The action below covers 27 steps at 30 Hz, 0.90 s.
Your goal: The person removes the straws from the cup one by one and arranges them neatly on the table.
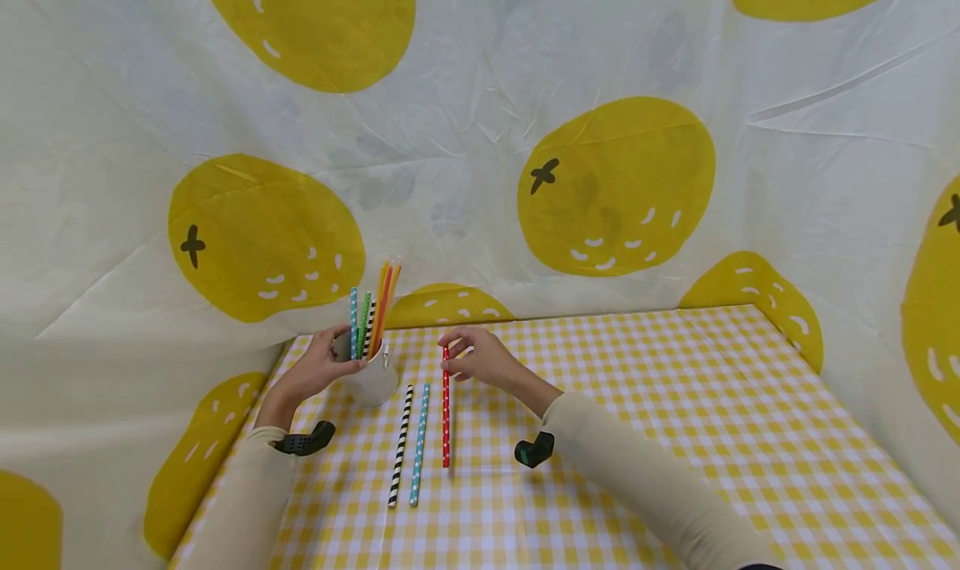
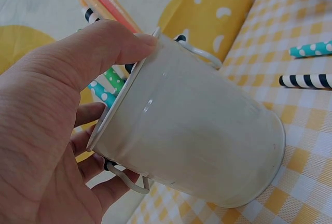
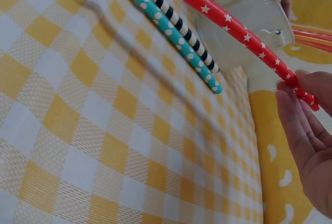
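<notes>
My left hand [image 1: 318,365] grips the rim of a white metal bucket [image 2: 192,125], thumb on the near side and fingers round the far side. Several straws stand in it: a blue dotted straw [image 1: 353,320], a green one [image 1: 363,324], a black-striped one and some orange and red ones [image 1: 385,303]. Between thumb and fingers, my right hand [image 1: 482,358] pinches the top end of a red straw with white stars [image 3: 247,36]. The red straw hangs just above the cloth, its shadow apart from it. Beside it lie a black-and-white striped straw [image 1: 401,445] and a teal dotted straw [image 1: 420,445].
A yellow-and-white checked cloth [image 1: 637,437] covers the table. Behind and to the left hangs a white curtain [image 1: 450,95] with large yellow fruit prints, meeting the table's back edge. The bucket has small wire handles [image 2: 199,53] at its sides.
</notes>
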### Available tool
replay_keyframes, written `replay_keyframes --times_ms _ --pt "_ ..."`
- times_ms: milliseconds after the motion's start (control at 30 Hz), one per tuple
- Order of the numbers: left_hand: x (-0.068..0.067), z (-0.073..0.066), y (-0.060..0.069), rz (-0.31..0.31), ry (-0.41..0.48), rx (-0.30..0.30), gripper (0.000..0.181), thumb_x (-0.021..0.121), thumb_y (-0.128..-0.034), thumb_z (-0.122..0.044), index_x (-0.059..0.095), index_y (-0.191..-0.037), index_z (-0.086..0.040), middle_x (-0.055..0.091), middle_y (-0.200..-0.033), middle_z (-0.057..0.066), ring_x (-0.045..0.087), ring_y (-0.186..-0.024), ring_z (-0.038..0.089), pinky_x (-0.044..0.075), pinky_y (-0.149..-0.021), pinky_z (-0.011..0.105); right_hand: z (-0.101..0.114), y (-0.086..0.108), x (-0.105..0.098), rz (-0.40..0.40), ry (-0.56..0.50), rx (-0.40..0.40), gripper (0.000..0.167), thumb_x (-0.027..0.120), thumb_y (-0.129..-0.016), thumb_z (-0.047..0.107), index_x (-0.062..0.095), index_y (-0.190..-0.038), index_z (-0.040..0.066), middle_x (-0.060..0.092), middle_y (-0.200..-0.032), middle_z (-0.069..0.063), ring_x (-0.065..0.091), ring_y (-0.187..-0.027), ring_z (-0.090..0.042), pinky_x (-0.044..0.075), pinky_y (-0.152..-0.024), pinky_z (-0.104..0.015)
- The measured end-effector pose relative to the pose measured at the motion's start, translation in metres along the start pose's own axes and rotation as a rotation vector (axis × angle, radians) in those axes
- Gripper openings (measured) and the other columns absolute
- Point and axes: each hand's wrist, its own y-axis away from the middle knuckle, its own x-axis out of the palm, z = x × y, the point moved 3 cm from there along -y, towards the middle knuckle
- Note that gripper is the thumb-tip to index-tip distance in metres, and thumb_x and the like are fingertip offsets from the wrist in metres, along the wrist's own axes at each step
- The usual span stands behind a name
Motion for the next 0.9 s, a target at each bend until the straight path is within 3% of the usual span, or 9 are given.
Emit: replay_keyframes --times_ms 167,300,533,900 --pt "0.000 -0.004 0.002 0.000 0.005 -0.002 0.090 0.073 -0.0954 -0.033 0.019 -0.160 -0.002 0.016 -0.153 0.029 0.036 -0.114 0.040 0.039 -0.091 0.053 -0.012 -0.001 0.005 0.038 0.059 0.021 0.030 0.077 -0.090 0.004 0.068 -0.119 0.007 0.065 -0.102 -0.016 0.072 -0.082 -0.035 0.058 -0.077 -0.053" --pt "0.000 -0.005 0.002 -0.002 0.002 0.009 0.089 0.072 -0.0958 -0.032 0.019 -0.160 -0.001 0.016 -0.153 0.030 0.036 -0.114 0.041 0.039 -0.091 0.054 -0.020 -0.001 0.010 0.061 0.094 0.042 0.033 0.077 -0.090 0.004 0.067 -0.121 0.002 0.066 -0.099 -0.015 0.073 -0.081 -0.034 0.059 -0.074 -0.050" --pt "0.002 -0.003 0.002 -0.003 -0.012 0.004 0.088 0.071 -0.0962 -0.032 0.020 -0.159 0.000 0.017 -0.153 0.030 0.037 -0.116 0.042 0.039 -0.093 0.054 -0.030 -0.001 0.017 0.084 0.098 0.083 0.035 0.077 -0.089 0.002 0.065 -0.121 -0.005 0.065 -0.094 -0.018 0.072 -0.079 -0.042 0.060 -0.068 -0.046" --pt "0.001 -0.004 0.004 -0.006 -0.033 0.007 0.088 0.072 -0.0958 -0.034 0.021 -0.159 -0.001 0.020 -0.151 0.027 0.037 -0.112 0.037 0.039 -0.091 0.051 -0.036 -0.003 0.027 0.106 0.136 0.121 0.035 0.078 -0.089 0.004 0.066 -0.120 -0.004 0.068 -0.085 -0.012 0.075 -0.077 -0.036 0.060 -0.066 -0.041"
